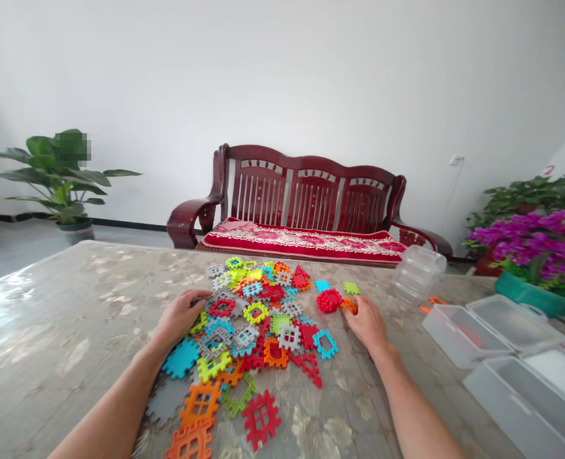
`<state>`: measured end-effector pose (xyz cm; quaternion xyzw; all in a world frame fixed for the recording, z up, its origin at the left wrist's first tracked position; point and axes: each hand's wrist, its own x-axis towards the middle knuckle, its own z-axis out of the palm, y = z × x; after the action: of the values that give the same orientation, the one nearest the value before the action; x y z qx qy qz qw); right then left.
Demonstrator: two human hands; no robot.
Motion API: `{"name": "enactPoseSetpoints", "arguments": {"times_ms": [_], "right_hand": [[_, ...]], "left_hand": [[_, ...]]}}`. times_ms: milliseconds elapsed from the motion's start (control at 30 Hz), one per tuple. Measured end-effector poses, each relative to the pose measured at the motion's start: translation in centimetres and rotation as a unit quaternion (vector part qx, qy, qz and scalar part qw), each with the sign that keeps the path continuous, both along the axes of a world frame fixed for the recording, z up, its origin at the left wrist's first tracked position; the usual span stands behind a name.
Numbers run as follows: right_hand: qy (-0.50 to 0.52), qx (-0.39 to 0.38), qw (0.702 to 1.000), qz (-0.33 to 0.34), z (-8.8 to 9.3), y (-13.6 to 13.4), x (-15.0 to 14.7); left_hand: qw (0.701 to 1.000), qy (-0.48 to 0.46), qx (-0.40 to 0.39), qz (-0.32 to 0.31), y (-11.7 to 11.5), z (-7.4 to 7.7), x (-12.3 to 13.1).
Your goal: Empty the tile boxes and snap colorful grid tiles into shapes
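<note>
A heap of colourful plastic interlocking tiles [256, 312] with toothed edges lies mid-table, in grey, red, orange, blue and green. My left hand [183, 313] rests at the heap's left edge, fingers reaching towards grey tiles and thumb apart from them; it appears to hold nothing. On the other side, my right hand [366, 322] has its fingers and thumb around orange tiles [349, 305], low at the table. Touching or just left of these is a stack of red tiles [329, 301]. A green tile [352, 288] and a blue tile [321, 285] lie singly behind.
Open clear plastic boxes [516, 408] stand at the right, with a clear divided container [419, 271] behind them. Purple flowers in a teal pot [526, 293] are at the right edge. Past the patterned table [95, 306] stands a wooden bench [311, 191].
</note>
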<state>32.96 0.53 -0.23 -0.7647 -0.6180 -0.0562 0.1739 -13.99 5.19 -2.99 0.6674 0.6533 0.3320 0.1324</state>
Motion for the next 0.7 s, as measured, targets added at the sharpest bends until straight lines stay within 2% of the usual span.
{"name": "enactPoseSetpoints", "arguments": {"times_ms": [233, 433, 700], "right_hand": [[0.008, 0.02, 1.0, 0.006, -0.3, -0.1, 0.1], [-0.032, 0.091, 0.995, -0.018, -0.7, -0.2, 2.6], [-0.048, -0.02, 0.998, -0.034, -1.8, -0.1, 3.9]], "left_hand": [[1.0, 0.009, 0.004, -0.007, 0.1, -0.1, -0.1], [1.0, 0.008, 0.011, -0.01, 0.2, -0.3, -0.2], [1.0, 0.011, 0.007, -0.009, 0.1, -0.1, -0.1]]}}
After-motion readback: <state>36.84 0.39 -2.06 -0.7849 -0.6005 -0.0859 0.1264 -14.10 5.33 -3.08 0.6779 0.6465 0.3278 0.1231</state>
